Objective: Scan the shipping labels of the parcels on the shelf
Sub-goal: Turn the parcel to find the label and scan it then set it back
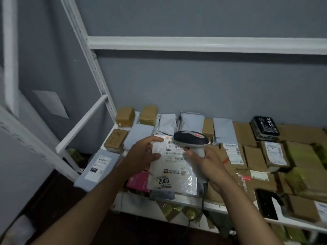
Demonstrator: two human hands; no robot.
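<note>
A white plastic parcel (172, 165) is being held above the front of the white shelf (187, 200), with its shipping label (174, 151) facing up. On the label I am reading "507-P802" and lower a smaller "P802"; the rest of the small print is too blurred. Near the bottom of the parcel a big black "2005" is printed.

The left hand (141, 155) is gripping the parcel at its upper left edge, thumb on top and fingers curled under it. The right hand (208, 165) is closing around the handle of a scanner (192, 141), which has a dark head with a red mark, and the head is hanging just over the top right part of the label. The thumb of this hand is touching the right edge of the parcel.

To the left, a grey mailer bag (99, 167) is lying on the shelf corner; its label is showing a black tag that seems to read "231". Brown boxes (253, 156) with white labels are filling the right side. At the back right, a black box (264, 128) is carrying white Chinese characters.
</note>
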